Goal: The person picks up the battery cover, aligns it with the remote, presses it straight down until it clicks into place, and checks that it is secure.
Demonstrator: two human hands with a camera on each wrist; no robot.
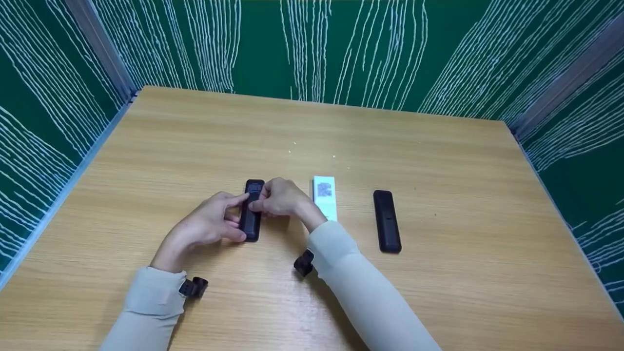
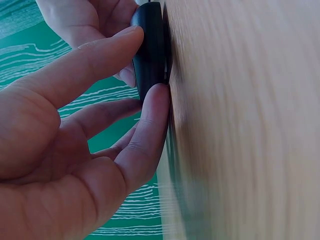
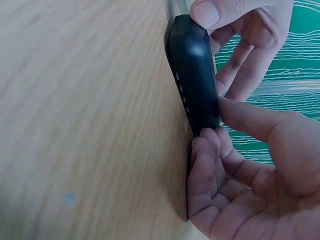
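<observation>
A black remote control (image 1: 251,214) lies back side up left of centre in the head view, between both hands. My left hand (image 1: 207,220) grips its left side, thumb at the near end and a finger higher up on the edge. From the right, my right hand (image 1: 282,197) holds the same remote, its thumb pressing on the back and its other fingers curled at the right side. In the right wrist view, the near end of the remote (image 3: 192,65) stands slightly off the wooden surface. Part of its far half is hidden behind fingers.
A white, narrow block with a square printed code (image 1: 324,190) lies partly behind the right wrist. Farther right rests a second black remote (image 1: 387,222). Small white crumbs dot the wooden table (image 1: 438,292). Green, white-streaked panels (image 1: 263,48) enclose its back and sides.
</observation>
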